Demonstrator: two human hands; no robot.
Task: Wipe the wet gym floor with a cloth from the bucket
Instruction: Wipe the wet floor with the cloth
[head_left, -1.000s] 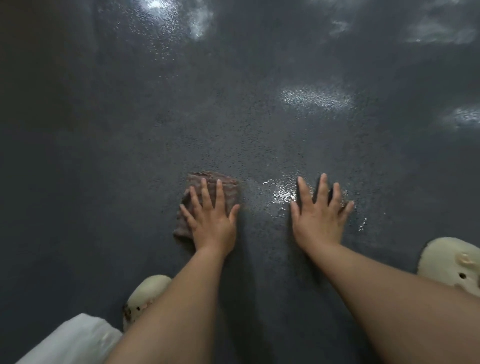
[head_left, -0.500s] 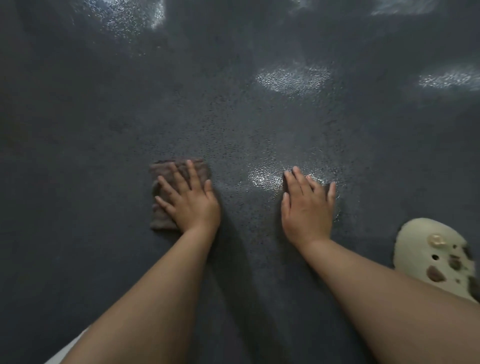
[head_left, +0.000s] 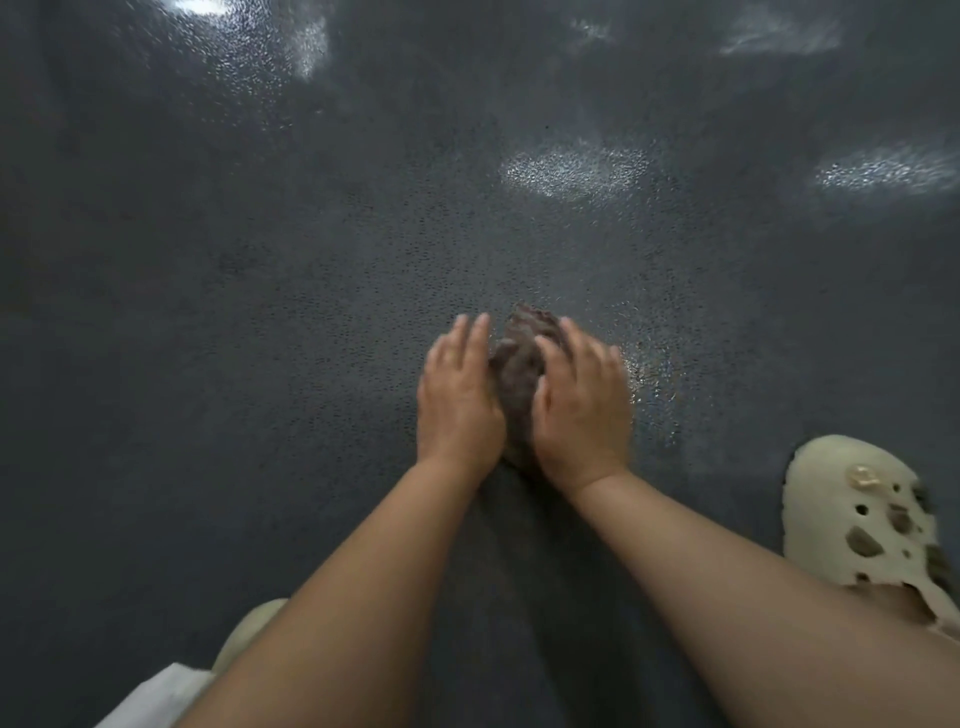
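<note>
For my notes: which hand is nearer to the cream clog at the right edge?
Right. The right hand lies between the cloth and the clog; the left hand is beyond the cloth.

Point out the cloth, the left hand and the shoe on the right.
cloth (head_left: 519, 371): head view, bunched middle between the hands.
left hand (head_left: 457, 395): head view, back of the hand.
shoe (head_left: 862, 514): head view, top of the toe.

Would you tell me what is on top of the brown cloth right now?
Both hands press on the cloth: the left hand covers its left side, the right hand its right. Only a bunched middle strip shows; the edges beneath the palms are hidden.
</note>
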